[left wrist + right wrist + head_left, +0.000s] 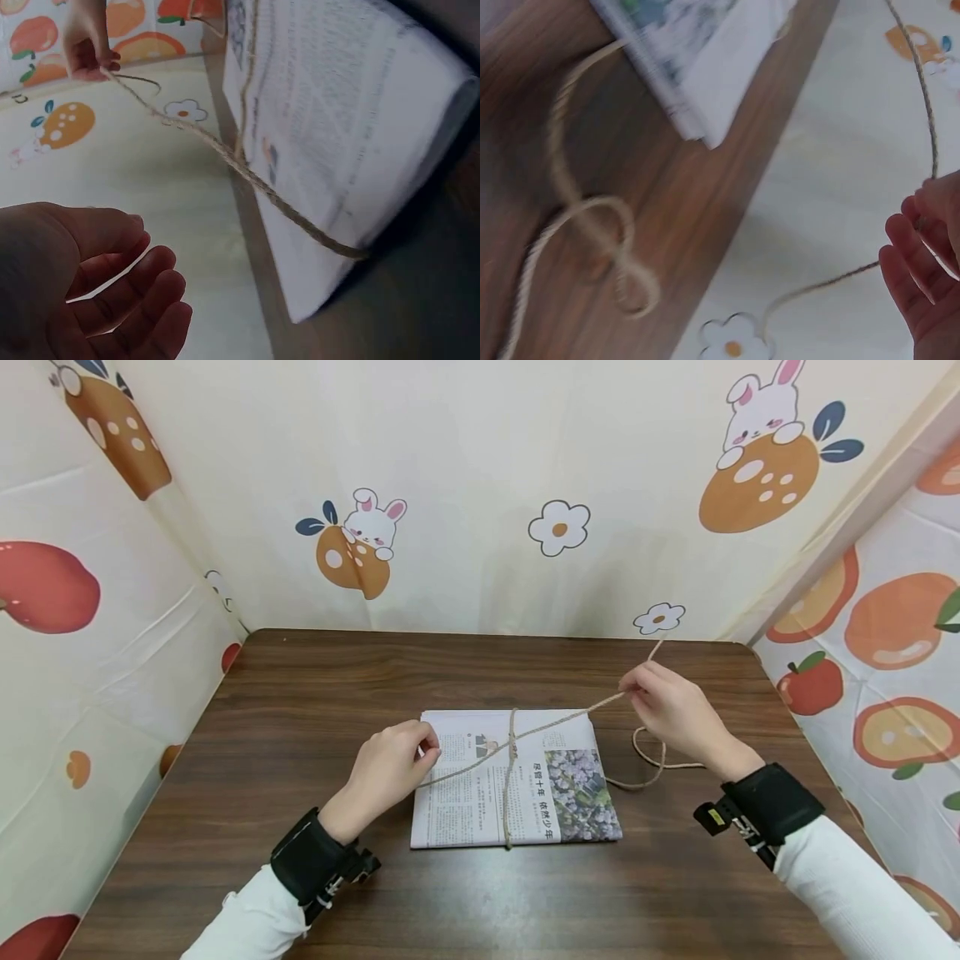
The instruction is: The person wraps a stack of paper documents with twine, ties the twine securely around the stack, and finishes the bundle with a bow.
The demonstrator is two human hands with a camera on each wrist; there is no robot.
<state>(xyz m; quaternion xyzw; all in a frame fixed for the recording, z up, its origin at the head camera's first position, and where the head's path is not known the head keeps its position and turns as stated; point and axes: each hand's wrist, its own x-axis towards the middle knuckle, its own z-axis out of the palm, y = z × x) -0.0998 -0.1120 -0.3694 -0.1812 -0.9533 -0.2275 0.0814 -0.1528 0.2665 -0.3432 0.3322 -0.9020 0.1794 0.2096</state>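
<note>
A folded newspaper stack (468, 814) lies flat on the table, with a beige twine (510, 785) running over it from back to front. Another stretch of that twine slants across the top, from the left edge up to my right hand (678, 714). There the thumb and fingers pinch it, and its loose end sticks up past them. My left hand (390, 768) hovers beside the stack's left edge. In the left wrist view its fingers (161, 289) are loosely bent, apart from the twine, and hold nothing.
On the wooden table (330, 685), a loose loop of twine (648, 777) lies right of the stack, its tail passing beneath my right hand. Printed cloth (465, 460) stands behind the table and along both sides.
</note>
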